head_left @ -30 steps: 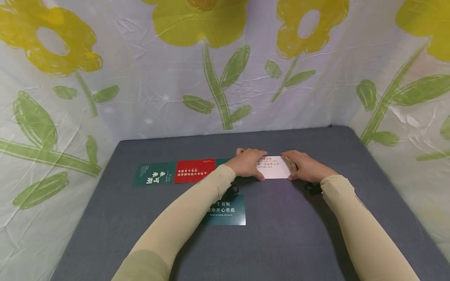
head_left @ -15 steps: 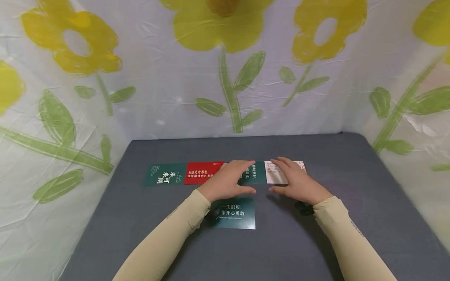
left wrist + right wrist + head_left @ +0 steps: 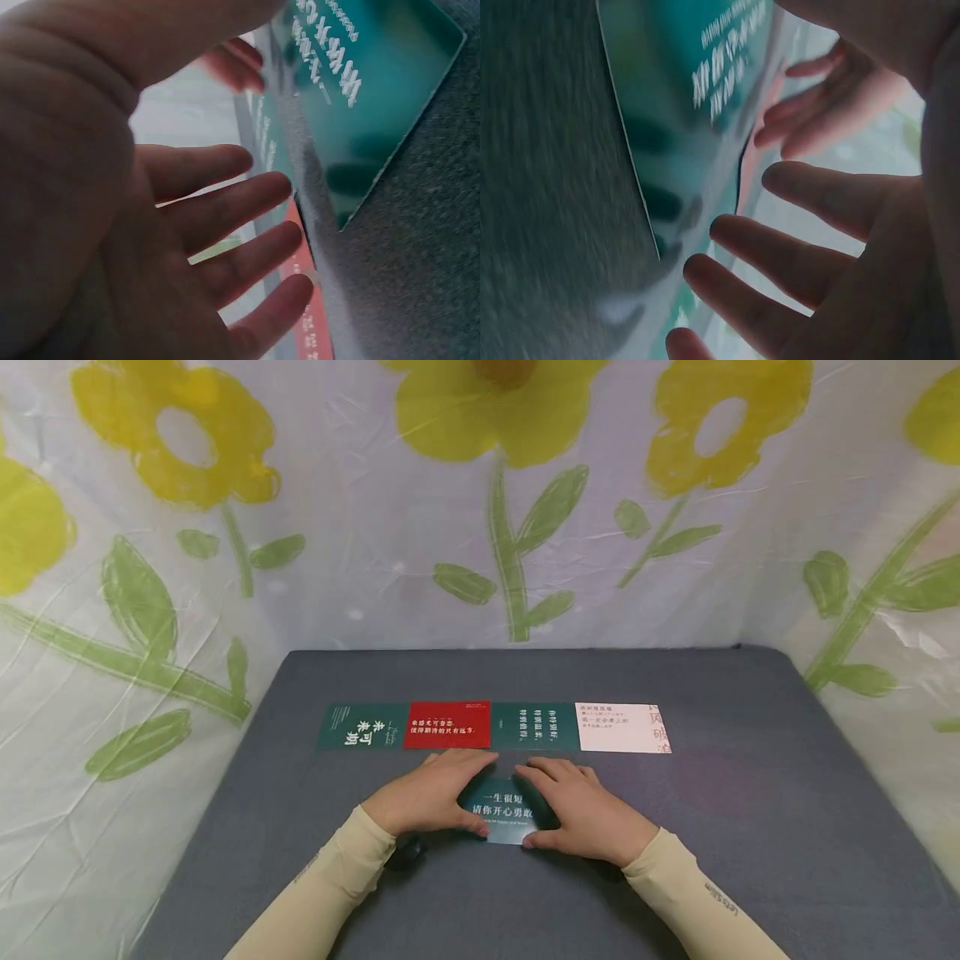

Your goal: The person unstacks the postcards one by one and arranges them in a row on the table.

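A teal card [image 3: 504,817] with white lettering lies flat on the grey table, close in front of a row of cards. My left hand [image 3: 435,792] hovers at its left side, and my right hand [image 3: 588,814] at its right side. In the left wrist view, the fingers [image 3: 247,210] are spread and nearly straight, apart from the teal card [image 3: 382,97]. The right wrist view likewise has extended fingers [image 3: 780,255] beside the card [image 3: 667,112], with nothing gripped. Whether either thumb touches the card is hard to tell.
Behind lies a row: a dark green card [image 3: 363,727], a red card [image 3: 447,724], another green card [image 3: 536,727] and a white card [image 3: 622,727]. They sit edge to edge on the grey table [image 3: 720,827]. A flower-printed curtain [image 3: 360,527] hangs behind.
Both hands have left the white card at the right end of the row and moved back toward the nearer teal card. The head view has shifted slightly; the row is now uncovered.
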Available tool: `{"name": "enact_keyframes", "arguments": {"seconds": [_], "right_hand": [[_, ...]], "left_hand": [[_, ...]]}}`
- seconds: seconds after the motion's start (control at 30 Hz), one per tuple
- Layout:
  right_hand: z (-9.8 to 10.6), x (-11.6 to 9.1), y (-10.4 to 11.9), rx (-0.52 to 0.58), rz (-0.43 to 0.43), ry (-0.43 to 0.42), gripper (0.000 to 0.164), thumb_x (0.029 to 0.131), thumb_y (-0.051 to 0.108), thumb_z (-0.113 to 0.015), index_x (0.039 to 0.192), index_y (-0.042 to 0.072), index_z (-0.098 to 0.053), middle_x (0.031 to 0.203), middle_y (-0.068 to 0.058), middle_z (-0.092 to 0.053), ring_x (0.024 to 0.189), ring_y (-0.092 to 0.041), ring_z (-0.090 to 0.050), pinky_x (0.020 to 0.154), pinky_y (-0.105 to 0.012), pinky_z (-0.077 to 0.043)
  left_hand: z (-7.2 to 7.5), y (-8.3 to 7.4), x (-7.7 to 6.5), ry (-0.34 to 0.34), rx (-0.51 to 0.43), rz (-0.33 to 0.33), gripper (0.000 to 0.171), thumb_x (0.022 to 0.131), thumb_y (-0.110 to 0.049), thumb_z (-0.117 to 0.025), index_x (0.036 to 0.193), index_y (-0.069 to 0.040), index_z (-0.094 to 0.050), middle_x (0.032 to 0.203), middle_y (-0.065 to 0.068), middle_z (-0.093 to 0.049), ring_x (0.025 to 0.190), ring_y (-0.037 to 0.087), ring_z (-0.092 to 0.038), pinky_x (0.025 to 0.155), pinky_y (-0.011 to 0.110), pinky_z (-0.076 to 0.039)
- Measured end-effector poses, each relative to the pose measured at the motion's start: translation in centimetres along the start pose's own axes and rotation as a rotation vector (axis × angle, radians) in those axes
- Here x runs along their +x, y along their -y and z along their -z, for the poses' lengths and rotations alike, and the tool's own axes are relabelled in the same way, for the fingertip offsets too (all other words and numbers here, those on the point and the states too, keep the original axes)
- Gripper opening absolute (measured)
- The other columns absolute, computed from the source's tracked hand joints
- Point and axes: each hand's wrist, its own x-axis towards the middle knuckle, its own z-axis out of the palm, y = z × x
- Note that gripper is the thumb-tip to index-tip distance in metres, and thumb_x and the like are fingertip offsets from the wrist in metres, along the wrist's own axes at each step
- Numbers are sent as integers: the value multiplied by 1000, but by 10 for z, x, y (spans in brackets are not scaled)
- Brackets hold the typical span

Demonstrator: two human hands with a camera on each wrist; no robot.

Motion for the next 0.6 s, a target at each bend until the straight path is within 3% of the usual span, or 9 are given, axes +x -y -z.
{"name": "enact_keyframes", "arguments": {"seconds": [0.3,0.6], "right_hand": [[-9,0,4,-31,21,1,91,84,46,-92,158,10,-53,162,-12,-53,150,-35,-48,119,-64,-38],[-6,3,2,-42,-5,-31,84,80,37,-96,152,10,-60,150,-8,-65,139,-31,-60,114,-59,-41]], "left_hand": [[3,1,-2,30,25,6,103,77,-37,-98,163,-13,-48,165,5,-53,154,28,-46,125,57,-38],[-3,-4,-5,18,94,40,105,72,-31,-101,161,-10,-49,162,7,-56,149,30,-51,122,57,-43]]}}
